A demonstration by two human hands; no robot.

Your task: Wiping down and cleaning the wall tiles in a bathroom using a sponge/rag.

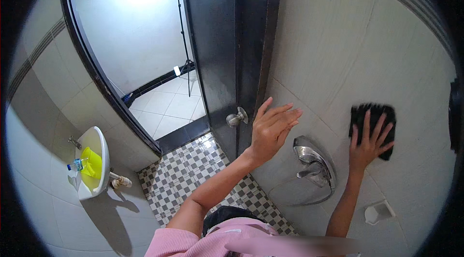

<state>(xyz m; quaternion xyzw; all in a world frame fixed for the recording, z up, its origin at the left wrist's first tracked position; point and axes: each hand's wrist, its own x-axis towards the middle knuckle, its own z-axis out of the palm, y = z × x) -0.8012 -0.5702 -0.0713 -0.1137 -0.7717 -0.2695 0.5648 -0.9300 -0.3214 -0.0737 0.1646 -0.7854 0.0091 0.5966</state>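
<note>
**Dark cloth pressed flat to a tiled bathroom wall**

The right hand (369,143) lies flat with its fingers spread over a black, roughly square cloth (373,126), pinning it against the pale grey tiled wall (338,54); it grips nothing, only presses. The left hand (271,129) is released, its fingers straight and close together, held up near the same wall just beside the edge of a dark wooden door (227,54), with nothing in it. Whether its palm touches the tiles cannot be told.

Between the two hands, lower on the wall, sits a shiny chrome tap fitting with an oval plate (315,163). Below the right forearm a small white soap holder (378,211) is fixed to the tiles. A round metal door knob (237,118) sticks out just left of the left hand.

Further out, the floor of small grey-and-white chequered tiles (193,170) runs to the doorway. On the far left wall hangs a white washbasin (91,163) holding a yellow plastic scoop (93,163) and a small clear bottle with a blue cap (76,164).
</note>
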